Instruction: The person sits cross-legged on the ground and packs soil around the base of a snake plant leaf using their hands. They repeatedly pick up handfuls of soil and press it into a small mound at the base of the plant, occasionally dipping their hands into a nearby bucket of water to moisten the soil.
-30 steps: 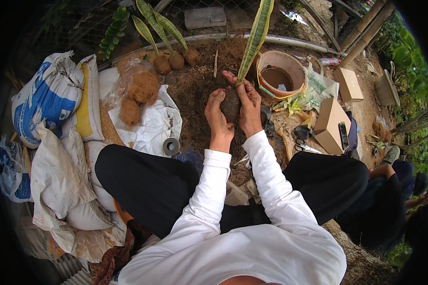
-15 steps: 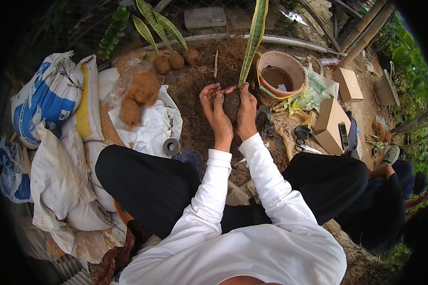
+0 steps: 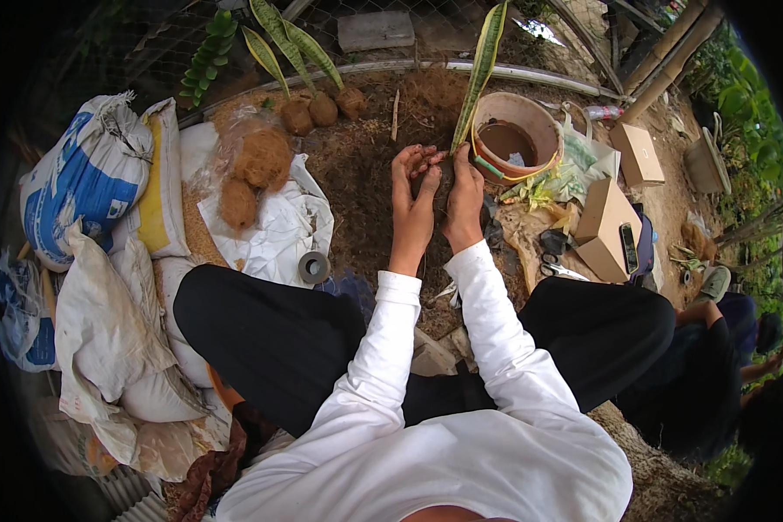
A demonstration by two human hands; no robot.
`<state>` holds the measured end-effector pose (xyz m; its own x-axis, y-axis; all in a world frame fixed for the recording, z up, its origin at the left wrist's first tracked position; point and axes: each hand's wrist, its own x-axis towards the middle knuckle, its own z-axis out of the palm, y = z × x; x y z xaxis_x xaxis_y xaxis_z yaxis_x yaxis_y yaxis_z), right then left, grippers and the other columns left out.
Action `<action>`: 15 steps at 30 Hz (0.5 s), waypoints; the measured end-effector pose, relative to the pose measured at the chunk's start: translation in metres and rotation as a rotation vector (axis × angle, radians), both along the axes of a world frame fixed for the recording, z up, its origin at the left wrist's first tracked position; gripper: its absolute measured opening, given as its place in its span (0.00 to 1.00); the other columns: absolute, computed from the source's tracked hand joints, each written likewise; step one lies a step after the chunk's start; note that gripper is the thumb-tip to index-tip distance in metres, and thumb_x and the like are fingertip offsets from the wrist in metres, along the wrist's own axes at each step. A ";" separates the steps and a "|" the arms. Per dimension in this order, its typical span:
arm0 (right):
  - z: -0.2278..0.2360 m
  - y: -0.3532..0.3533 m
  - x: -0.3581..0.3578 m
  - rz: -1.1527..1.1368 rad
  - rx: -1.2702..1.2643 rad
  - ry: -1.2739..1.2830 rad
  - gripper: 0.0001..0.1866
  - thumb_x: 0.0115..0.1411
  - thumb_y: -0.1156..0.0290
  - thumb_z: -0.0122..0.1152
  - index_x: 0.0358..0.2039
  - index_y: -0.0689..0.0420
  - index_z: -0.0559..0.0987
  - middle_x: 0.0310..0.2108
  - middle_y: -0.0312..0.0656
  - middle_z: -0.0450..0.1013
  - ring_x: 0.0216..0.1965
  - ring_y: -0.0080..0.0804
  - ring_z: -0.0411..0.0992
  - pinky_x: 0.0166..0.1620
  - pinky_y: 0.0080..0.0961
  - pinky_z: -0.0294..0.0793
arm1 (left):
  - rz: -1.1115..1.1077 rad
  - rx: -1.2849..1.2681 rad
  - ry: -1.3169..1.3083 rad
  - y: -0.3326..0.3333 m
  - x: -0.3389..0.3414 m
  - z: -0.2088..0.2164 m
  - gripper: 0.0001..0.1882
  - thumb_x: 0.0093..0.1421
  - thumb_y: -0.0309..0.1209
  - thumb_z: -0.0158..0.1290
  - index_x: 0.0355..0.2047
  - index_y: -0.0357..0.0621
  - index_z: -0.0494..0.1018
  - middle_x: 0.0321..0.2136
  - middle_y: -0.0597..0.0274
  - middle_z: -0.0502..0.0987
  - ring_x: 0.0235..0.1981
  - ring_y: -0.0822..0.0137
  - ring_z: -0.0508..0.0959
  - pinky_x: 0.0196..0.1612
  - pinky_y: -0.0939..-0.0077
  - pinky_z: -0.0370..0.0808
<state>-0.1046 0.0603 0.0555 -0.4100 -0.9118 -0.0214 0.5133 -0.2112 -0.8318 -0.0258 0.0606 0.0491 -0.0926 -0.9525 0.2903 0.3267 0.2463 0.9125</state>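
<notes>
A: Hands first. What did you note?

B: Both occupied. Left hand (image 3: 413,209) cupped along the near-left side of a dark ball of soil (image 3: 441,193), fingers curled over toward its far side, thumb laid against it. Right hand (image 3: 465,209) pressed on the opposite side, thumb up by the leaf base. Fingers dirt-stained.

A: And the plant?

B: One yellow-edged snake plant leaf (image 3: 478,74), rising from the top of the ball between the two hands, leaning to the right. Ball held over bare dark soil (image 3: 357,204), in front of the seated person. Most of its surface hidden by the hands.

A: Surroundings, right side?

B: Round bucket (image 3: 538,130) just beyond the right hand, brown muddy liquid inside, green-and-yellow handle lying over its near rim. Farther right, a cardboard box (image 3: 602,228) with a dark phone (image 3: 628,249) on it; scissors (image 3: 567,272) near the box.

A: Left side?

B: Two fibrous brown balls (image 3: 264,161), the larger partly in clear plastic, by a crumpled white sheet (image 3: 283,226). Grey tape roll (image 3: 314,257) at the sheet's lower corner. Up top, three brown balls (image 3: 324,110) in a row, with more snake plant leaves (image 3: 313,54) standing at them.
</notes>
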 end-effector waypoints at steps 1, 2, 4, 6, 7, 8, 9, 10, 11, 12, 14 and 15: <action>0.001 0.000 -0.001 0.015 0.006 0.007 0.24 0.72 0.51 0.51 0.32 0.60 0.80 0.30 0.35 0.76 0.33 0.20 0.70 0.39 0.21 0.68 | 0.000 0.004 0.007 0.002 -0.001 0.002 0.23 0.68 0.27 0.51 0.62 0.41 0.59 0.57 0.52 0.69 0.58 0.63 0.71 0.62 0.67 0.67; -0.001 0.000 -0.002 0.015 -0.008 0.000 0.24 0.71 0.51 0.51 0.33 0.61 0.80 0.31 0.35 0.76 0.33 0.20 0.70 0.39 0.21 0.69 | 0.000 0.009 0.013 0.004 -0.002 0.003 0.24 0.68 0.27 0.51 0.62 0.41 0.59 0.57 0.52 0.70 0.58 0.63 0.70 0.62 0.68 0.67; -0.007 -0.001 -0.002 0.020 -0.038 -0.018 0.24 0.71 0.51 0.52 0.34 0.61 0.81 0.32 0.35 0.77 0.35 0.20 0.71 0.40 0.22 0.69 | -0.025 0.057 0.029 0.002 -0.002 0.005 0.24 0.68 0.29 0.51 0.62 0.41 0.60 0.57 0.52 0.70 0.58 0.63 0.70 0.62 0.67 0.67; -0.007 -0.002 -0.006 0.061 0.017 -0.027 0.24 0.71 0.51 0.52 0.37 0.62 0.81 0.34 0.36 0.77 0.37 0.21 0.72 0.42 0.22 0.70 | -0.057 0.098 0.124 -0.003 0.000 0.005 0.24 0.68 0.31 0.52 0.61 0.40 0.60 0.56 0.52 0.70 0.58 0.62 0.71 0.63 0.66 0.66; -0.006 -0.001 -0.006 0.085 0.046 -0.033 0.24 0.71 0.51 0.52 0.38 0.62 0.81 0.35 0.36 0.78 0.38 0.21 0.72 0.43 0.22 0.71 | -0.074 0.118 0.210 -0.005 0.004 0.003 0.25 0.67 0.32 0.53 0.61 0.40 0.60 0.56 0.52 0.69 0.57 0.62 0.71 0.63 0.66 0.66; -0.004 -0.001 -0.004 0.105 0.047 -0.015 0.24 0.71 0.51 0.52 0.39 0.63 0.81 0.36 0.37 0.78 0.39 0.22 0.72 0.44 0.22 0.71 | -0.092 0.138 0.297 -0.006 0.007 0.001 0.25 0.67 0.34 0.54 0.61 0.40 0.60 0.56 0.53 0.69 0.57 0.62 0.72 0.63 0.66 0.65; -0.003 0.001 -0.002 0.126 0.048 0.003 0.25 0.71 0.51 0.52 0.40 0.63 0.81 0.37 0.37 0.78 0.40 0.22 0.72 0.45 0.22 0.71 | -0.035 0.088 0.240 -0.007 0.009 -0.001 0.24 0.68 0.34 0.53 0.60 0.41 0.61 0.55 0.53 0.69 0.57 0.62 0.72 0.64 0.65 0.65; 0.003 0.003 -0.001 0.141 0.049 0.025 0.25 0.71 0.51 0.52 0.42 0.63 0.81 0.38 0.38 0.78 0.40 0.22 0.73 0.46 0.22 0.71 | -0.030 0.113 0.256 -0.007 0.011 0.001 0.23 0.68 0.34 0.53 0.60 0.41 0.61 0.55 0.54 0.70 0.57 0.62 0.72 0.64 0.66 0.65; 0.018 0.006 0.003 0.212 0.038 -0.123 0.23 0.70 0.50 0.54 0.42 0.61 0.80 0.38 0.40 0.78 0.39 0.26 0.77 0.41 0.25 0.78 | -0.024 0.139 0.271 -0.008 0.015 0.003 0.23 0.68 0.34 0.52 0.59 0.41 0.62 0.55 0.54 0.70 0.56 0.63 0.72 0.64 0.66 0.66; 0.016 0.006 0.001 0.225 0.005 -0.096 0.23 0.70 0.51 0.54 0.41 0.60 0.80 0.38 0.41 0.78 0.39 0.26 0.77 0.42 0.25 0.78 | -0.018 0.164 0.286 -0.008 0.017 0.005 0.22 0.69 0.33 0.52 0.59 0.41 0.62 0.54 0.54 0.70 0.56 0.63 0.72 0.64 0.66 0.66; 0.011 0.005 -0.003 0.252 -0.072 -0.046 0.22 0.70 0.51 0.54 0.41 0.60 0.80 0.38 0.41 0.78 0.38 0.27 0.77 0.42 0.26 0.78 | -0.067 0.279 0.496 -0.004 0.016 0.014 0.21 0.69 0.31 0.51 0.59 0.41 0.62 0.53 0.55 0.72 0.54 0.63 0.74 0.63 0.67 0.68; 0.005 0.004 -0.002 0.225 -0.072 -0.058 0.21 0.70 0.52 0.54 0.40 0.60 0.79 0.38 0.41 0.78 0.38 0.27 0.77 0.42 0.26 0.78 | -0.079 0.300 0.543 -0.005 0.011 0.009 0.21 0.68 0.31 0.51 0.59 0.41 0.62 0.53 0.55 0.72 0.54 0.63 0.74 0.62 0.67 0.69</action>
